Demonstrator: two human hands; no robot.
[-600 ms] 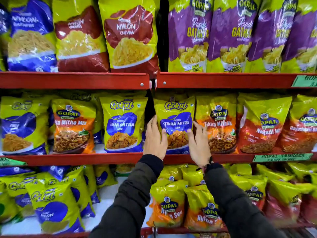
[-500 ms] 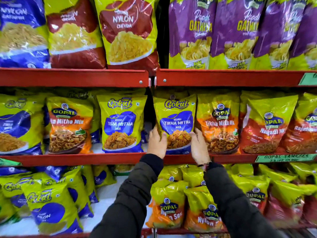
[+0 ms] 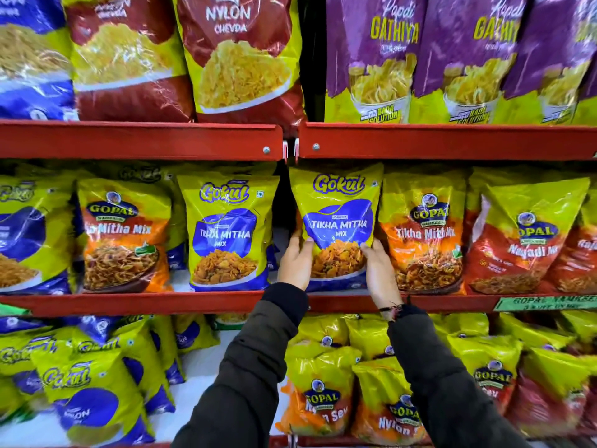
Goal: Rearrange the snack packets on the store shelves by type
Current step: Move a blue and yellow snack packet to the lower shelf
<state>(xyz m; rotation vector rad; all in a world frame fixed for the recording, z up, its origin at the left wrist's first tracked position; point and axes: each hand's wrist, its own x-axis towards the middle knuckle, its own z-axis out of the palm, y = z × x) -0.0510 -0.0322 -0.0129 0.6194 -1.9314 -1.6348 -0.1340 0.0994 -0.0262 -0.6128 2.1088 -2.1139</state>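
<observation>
While I watch through the head camera, my left hand point(image 3: 294, 263) and right hand point(image 3: 380, 273) have a grip on the Gokul Tikha Mitha Mix packet point(image 3: 337, 221), one on each lower side edge, fingers curled against the film. It stands upright on the middle shelf point(image 3: 129, 303), at the left end of the right-hand bay, its base hidden behind the red lip. Just to its right, touching it, stands an orange Gopal Tikha Mitha Mix packet point(image 3: 423, 237). Across the gap between bays stands a second Gokul packet point(image 3: 226, 234) of the same kind, with another orange Gopal packet point(image 3: 122, 234) on its left. Purple Gathiya bags point(image 3: 374, 53) fill the shelf above.
</observation>
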